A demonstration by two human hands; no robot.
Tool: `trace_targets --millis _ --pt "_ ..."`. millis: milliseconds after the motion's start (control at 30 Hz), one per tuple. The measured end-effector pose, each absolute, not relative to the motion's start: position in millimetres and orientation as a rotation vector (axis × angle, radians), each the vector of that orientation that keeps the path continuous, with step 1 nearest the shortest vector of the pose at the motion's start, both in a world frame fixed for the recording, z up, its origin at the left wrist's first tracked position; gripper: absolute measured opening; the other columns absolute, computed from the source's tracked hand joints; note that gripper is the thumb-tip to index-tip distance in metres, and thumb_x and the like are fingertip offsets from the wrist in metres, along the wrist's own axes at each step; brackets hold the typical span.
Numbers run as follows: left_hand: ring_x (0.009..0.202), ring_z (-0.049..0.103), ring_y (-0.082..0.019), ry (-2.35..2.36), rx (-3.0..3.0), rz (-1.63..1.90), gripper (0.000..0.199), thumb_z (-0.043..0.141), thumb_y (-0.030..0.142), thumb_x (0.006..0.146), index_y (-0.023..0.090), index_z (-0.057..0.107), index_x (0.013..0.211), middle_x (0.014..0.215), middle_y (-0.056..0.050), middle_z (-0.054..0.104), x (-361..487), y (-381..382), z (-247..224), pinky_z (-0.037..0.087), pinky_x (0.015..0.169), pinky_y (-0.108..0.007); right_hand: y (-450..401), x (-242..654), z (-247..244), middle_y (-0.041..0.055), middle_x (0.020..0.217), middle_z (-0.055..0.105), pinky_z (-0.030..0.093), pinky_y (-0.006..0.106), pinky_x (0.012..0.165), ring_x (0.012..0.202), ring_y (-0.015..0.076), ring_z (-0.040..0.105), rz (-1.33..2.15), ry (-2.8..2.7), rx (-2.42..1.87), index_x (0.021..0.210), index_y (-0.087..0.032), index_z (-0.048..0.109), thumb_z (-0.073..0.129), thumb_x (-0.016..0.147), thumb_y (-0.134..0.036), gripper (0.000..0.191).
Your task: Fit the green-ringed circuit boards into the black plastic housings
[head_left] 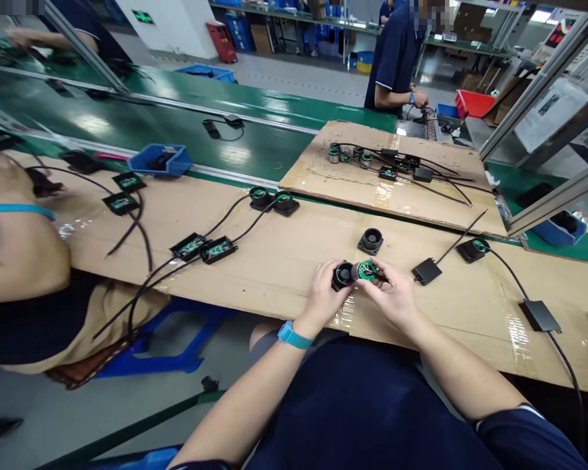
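Observation:
Close together over the cardboard, my two hands each hold a part. My left hand (324,290) is closed on a black round housing (342,275) with its hollow side up. Fingers of my right hand (392,290) grip a small cylinder with a green circuit board (367,269) on its end, tilted right beside the housing; whether they touch I cannot tell. Behind them a second black housing (371,241) stands on a square base. To the right lie a black box with a cable (426,271) and a housing with a green board inside (473,249).
Wired housings (284,201) and open boxes with circuit boards (190,247) lie to the left. More cylinders and cables rest on a raised cardboard sheet (323,171). A co-worker's arm (24,254) is at the left, near a blue bin (161,161). Another person (394,62) stands across the line.

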State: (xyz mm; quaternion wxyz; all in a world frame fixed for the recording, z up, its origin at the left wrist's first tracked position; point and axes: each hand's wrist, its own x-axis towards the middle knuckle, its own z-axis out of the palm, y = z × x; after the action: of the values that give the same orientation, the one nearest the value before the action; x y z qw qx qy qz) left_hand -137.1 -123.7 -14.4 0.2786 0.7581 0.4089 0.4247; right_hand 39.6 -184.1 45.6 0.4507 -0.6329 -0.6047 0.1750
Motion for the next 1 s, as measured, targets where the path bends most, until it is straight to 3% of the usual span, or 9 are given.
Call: trace_targets --millis 167,400,567,800,933,1000 --pt "0.124 0.056 -0.028 1.063 2.088 1.161 0.048 0.064 0.016 0.084 0.021 0.051 0.13 0.129 -0.012 0.059 -139 -125 -18 0.047 0.109 -0.05 -172 18 46 0.01 0.115 0.073 0.058 0.044 0.097 0.104 0.0279 0.07 0.379 -1.655 -1.535 0.121 -0.023 0.069 0.07 0.088 -0.039 0.037" --pt "0.126 0.055 -0.027 1.057 2.077 1.17 0.042 0.059 0.016 0.088 0.021 0.051 0.129 0.129 -0.014 0.058 -138 -125 -20 0.048 0.109 -0.049 -169 11 38 0.0123 0.109 0.072 0.055 0.045 0.099 0.105 0.0289 0.067 0.293 -1.745 -1.598 0.114 -0.021 0.068 0.07 0.088 -0.037 0.03" --pt "0.122 0.056 -0.027 1.052 2.129 1.25 0.045 0.059 0.01 0.086 0.02 0.051 0.129 0.126 -0.013 0.058 -136 -126 -25 0.049 0.107 -0.049 -166 6 38 0.0105 0.097 0.065 0.059 0.04 0.086 0.092 0.0256 0.066 0.301 -1.738 -1.678 0.099 -0.02 0.069 0.077 0.084 -0.038 0.025" --pt "0.118 0.059 -0.026 1.06 2.015 1.214 0.045 0.065 0.011 0.082 0.021 0.053 0.124 0.122 -0.011 0.06 -135 -125 -24 0.051 0.105 -0.048 -168 14 35 0.0149 0.123 0.063 0.056 0.043 0.098 0.112 0.0284 0.063 0.332 -1.912 -1.604 0.121 -0.018 0.065 0.074 0.086 -0.032 0.039" --pt "0.113 0.061 -0.025 1.006 2.008 1.119 0.039 0.063 0.014 0.084 0.021 0.054 0.122 0.117 -0.01 0.062 -136 -124 -25 0.052 0.103 -0.047 -162 21 39 0.0105 0.114 0.07 0.059 0.038 0.09 0.1 0.0257 0.069 0.405 -2.048 -1.659 0.116 -0.02 0.069 0.07 0.088 -0.029 0.03" --pt "0.121 0.059 -0.029 0.998 2.015 1.128 0.053 0.073 0.03 0.083 0.02 0.05 0.13 0.126 -0.013 0.06 -138 -124 -25 0.05 0.106 -0.05 -161 24 42 0.0098 0.11 0.072 0.06 0.037 0.087 0.095 0.0249 0.071 0.358 -2.067 -1.642 0.112 -0.021 0.072 0.069 0.088 -0.03 0.026"
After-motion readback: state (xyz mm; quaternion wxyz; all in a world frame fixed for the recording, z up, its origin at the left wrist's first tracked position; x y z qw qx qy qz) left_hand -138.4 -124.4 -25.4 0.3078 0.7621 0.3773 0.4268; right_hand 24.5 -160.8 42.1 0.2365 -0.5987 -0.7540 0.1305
